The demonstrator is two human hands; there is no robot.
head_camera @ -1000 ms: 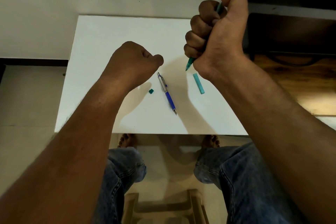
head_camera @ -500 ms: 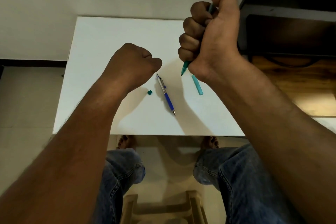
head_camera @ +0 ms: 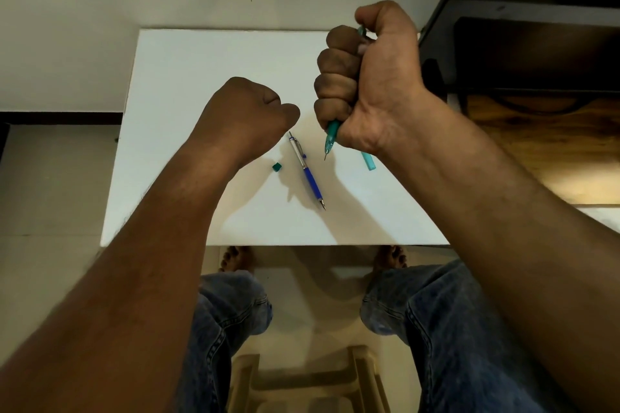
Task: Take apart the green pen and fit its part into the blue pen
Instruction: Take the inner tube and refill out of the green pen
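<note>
Hands above a white bench (head_camera: 188,77), head camera looking down. Right hand (head_camera: 379,77) raised at the far right of the bench, fingers (head_camera: 335,60) wrapped tight in a fist round the green pen (head_camera: 331,134), barrel upright, writing tip down and clear of the surface, top end just visible beside the thumb. Left hand (head_camera: 248,117) near the centre, back to the camera, fingers curled under into a fist, thumb against the forefinger, inside of the grip hidden. Blue pen (head_camera: 307,171) flat on the bench between the two hands, tip toward the near edge, untouched. Small green piece (head_camera: 276,167) just left of it, beside the left wrist. Pale green tube (head_camera: 368,161) on the right, partly hidden by the right wrist. Below the near edge: knees in blue jeans (head_camera: 235,305), bare feet (head_camera: 235,258), a plastic stool (head_camera: 302,379).
</note>
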